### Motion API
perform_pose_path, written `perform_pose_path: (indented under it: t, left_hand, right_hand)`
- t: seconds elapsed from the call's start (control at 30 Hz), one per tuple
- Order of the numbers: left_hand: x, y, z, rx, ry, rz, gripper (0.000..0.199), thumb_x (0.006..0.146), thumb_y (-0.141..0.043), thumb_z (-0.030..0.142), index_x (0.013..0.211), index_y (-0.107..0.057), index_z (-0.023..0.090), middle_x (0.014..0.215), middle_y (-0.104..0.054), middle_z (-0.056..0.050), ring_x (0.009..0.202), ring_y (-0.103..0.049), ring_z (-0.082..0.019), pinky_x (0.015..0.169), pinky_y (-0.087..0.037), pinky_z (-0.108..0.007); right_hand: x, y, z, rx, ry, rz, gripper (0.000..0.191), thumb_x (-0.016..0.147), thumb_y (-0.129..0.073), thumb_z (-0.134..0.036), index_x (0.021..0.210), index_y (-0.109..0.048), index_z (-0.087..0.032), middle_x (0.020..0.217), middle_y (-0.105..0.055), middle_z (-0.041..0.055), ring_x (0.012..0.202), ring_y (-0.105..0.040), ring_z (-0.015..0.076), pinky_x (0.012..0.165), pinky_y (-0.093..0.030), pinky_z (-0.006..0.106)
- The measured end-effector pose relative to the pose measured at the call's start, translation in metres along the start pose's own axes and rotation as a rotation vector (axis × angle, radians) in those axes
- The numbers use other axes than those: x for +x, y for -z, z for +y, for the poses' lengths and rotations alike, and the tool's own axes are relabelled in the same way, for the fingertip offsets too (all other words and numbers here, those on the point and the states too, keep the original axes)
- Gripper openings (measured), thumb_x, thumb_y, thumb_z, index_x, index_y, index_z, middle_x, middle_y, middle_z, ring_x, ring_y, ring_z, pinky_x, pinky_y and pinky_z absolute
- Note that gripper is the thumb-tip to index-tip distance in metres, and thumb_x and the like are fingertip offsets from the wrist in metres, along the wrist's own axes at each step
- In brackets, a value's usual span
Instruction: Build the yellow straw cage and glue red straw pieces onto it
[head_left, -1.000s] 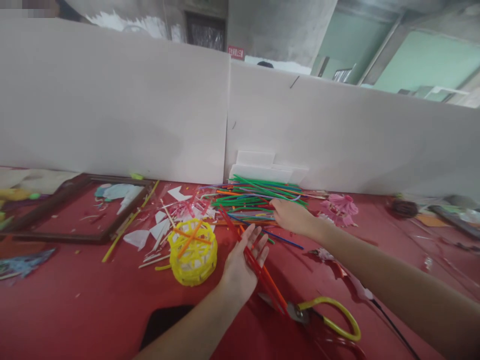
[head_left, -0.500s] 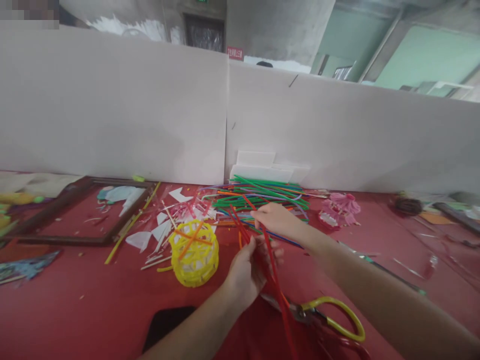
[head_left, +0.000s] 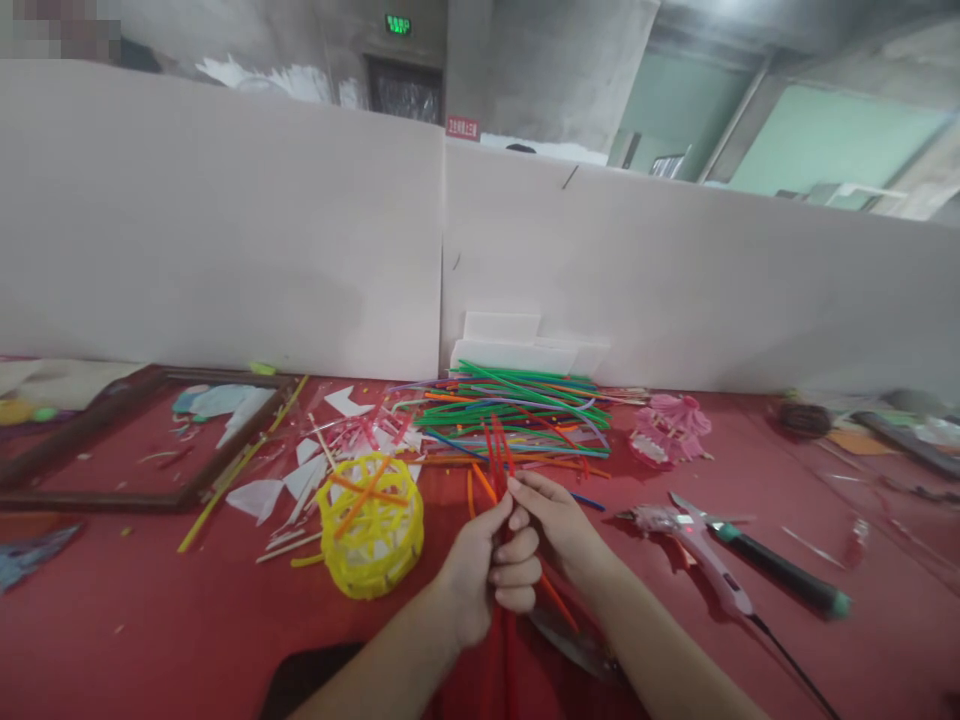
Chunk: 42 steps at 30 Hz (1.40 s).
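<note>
Several thin red strips [head_left: 498, 450], like pipe cleaners, stand upright in a bunch between my hands. My left hand [head_left: 484, 570] is closed around them, fingers curled at the front. At their upper part, my right hand [head_left: 551, 520] pinches the same bunch, its fingertips touching my left thumb. The lower ends hang below my left fist. Left of my hands sits a yellow openwork basket shape [head_left: 375, 530] with crossed orange strips on top. Scissors [head_left: 574, 645] lie under my right forearm, mostly hidden by it.
A pile of green and other coloured strips [head_left: 525, 400] lies behind my hands. To the right are a pink glue gun [head_left: 709, 555], a green-black handled tool [head_left: 787, 575] and a pink craft piece [head_left: 671, 430]. A wooden frame [head_left: 180, 495] lies left; white panels [head_left: 660, 270] stand behind.
My right hand has come down and back to meet my left hand at the red strips. The strips are now gathered closer together and more upright. The glue gun has come into view.
</note>
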<state>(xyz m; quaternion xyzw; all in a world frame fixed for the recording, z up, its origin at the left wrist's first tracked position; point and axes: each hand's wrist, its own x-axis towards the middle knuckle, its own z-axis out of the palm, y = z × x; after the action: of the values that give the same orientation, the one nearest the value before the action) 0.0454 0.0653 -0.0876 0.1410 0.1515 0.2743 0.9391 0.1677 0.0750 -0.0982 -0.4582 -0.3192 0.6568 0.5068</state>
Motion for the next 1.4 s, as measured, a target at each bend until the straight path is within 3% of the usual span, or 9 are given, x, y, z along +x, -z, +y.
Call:
perform_pose_path:
  t: [0.23,0.5,0.6,0.7,0.8,0.93,1.1,1.23,1.4]
  left_hand:
    - [-0.004,-0.005,0.001,-0.014,0.101,-0.070,0.039,0.085,-0.056,0.047,0.063,-0.037,0.020,0.042,-0.022,0.010,0.036,-0.003,-0.003,0.034,-0.009,-0.014]
    - [0.009,-0.013,-0.027,0.131,-0.372,0.451,0.029,0.084,-0.060,0.044,0.075,-0.047,0.020,0.047,-0.034,0.011,0.036,-0.015,-0.003,0.037,-0.015,-0.015]
    - [0.007,-0.022,-0.039,0.197,-0.529,0.607,0.021,0.085,-0.063,0.031,0.074,-0.051,0.018,0.055,-0.047,0.007,0.042,-0.036,-0.005,0.041,-0.030,-0.017]
    - [-0.003,-0.031,-0.047,0.146,-0.664,0.659,0.011,0.085,-0.061,0.014,0.076,-0.057,0.017,0.066,-0.059,0.003,0.059,-0.055,-0.007,0.060,-0.046,-0.019]
    - [-0.017,-0.034,-0.052,0.027,-0.612,0.675,0.007,0.087,-0.060,0.013,0.089,-0.060,0.020,0.085,-0.069,-0.001,0.074,-0.066,-0.011,0.072,-0.051,-0.024]
    - [-0.031,-0.022,-0.057,0.079,-0.635,0.678,0.014,0.088,-0.063,0.018,0.101,-0.058,0.021,0.100,-0.072,-0.005,0.084,-0.070,-0.015,0.074,-0.053,-0.026]
    - [-0.031,-0.004,-0.060,0.220,-0.572,0.761,0.030,0.090,-0.060,0.021,0.117,-0.049,0.026,0.116,-0.070,-0.007,0.086,-0.072,-0.015,0.063,-0.051,-0.020]
    - [-0.031,-0.004,-0.061,0.231,-0.533,0.727,0.043,0.090,-0.061,0.024,0.129,-0.041,0.029,0.126,-0.066,-0.010,0.097,-0.072,-0.018,0.074,-0.054,-0.025]
    - [-0.032,-0.005,-0.060,0.301,-0.546,0.727,0.037,0.093,-0.055,0.030,0.127,-0.041,0.026,0.124,-0.067,-0.011,0.100,-0.071,-0.019,0.076,-0.054,-0.027]
  right_hand:
    - [0.000,0.004,0.001,0.077,-0.058,-0.068,0.046,0.060,-0.084,-0.053,0.080,-0.067,-0.016,0.043,-0.059,-0.0031,0.037,-0.051,0.0074,0.041,-0.038,0.016]
    - [0.006,0.005,0.007,0.069,0.010,-0.071,0.049,0.057,-0.084,-0.056,0.078,-0.063,-0.017,0.049,-0.056,-0.0082,0.032,-0.051,0.0072,0.032,-0.037,0.016]
    - [0.001,0.004,0.008,0.025,-0.026,-0.129,0.047,0.065,-0.078,-0.059,0.083,-0.065,-0.017,0.043,-0.049,-0.0098,0.028,-0.046,0.0077,0.026,-0.033,0.016]
    - [-0.004,0.004,0.007,-0.012,-0.056,-0.210,0.049,0.070,-0.073,-0.061,0.088,-0.068,-0.016,0.041,-0.045,-0.0103,0.026,-0.036,0.0046,0.024,-0.027,0.015]
    - [-0.006,0.001,0.004,0.057,-0.085,-0.240,0.046,0.069,-0.078,-0.056,0.089,-0.072,-0.015,0.052,-0.051,-0.0064,0.032,-0.033,0.0003,0.028,-0.024,0.012]
    - [-0.006,-0.003,0.003,0.127,-0.117,-0.184,0.044,0.061,-0.085,-0.052,0.082,-0.074,-0.015,0.069,-0.058,-0.0011,0.041,-0.044,0.0014,0.032,-0.026,0.011]
    - [-0.006,-0.003,0.003,0.072,-0.108,-0.166,0.044,0.060,-0.084,-0.053,0.083,-0.074,-0.016,0.071,-0.059,-0.0009,0.046,-0.050,0.0058,0.033,-0.033,0.015]
    - [-0.006,-0.002,0.003,0.032,-0.125,-0.126,0.045,0.060,-0.083,-0.054,0.084,-0.074,-0.017,0.070,-0.059,-0.0009,0.044,-0.045,0.0043,0.033,-0.025,0.014]
    - [-0.002,-0.003,0.006,-0.112,0.113,-0.081,0.042,0.068,-0.075,-0.056,0.081,-0.074,-0.016,0.065,-0.060,0.0006,0.048,-0.045,0.0073,0.042,-0.032,0.020]
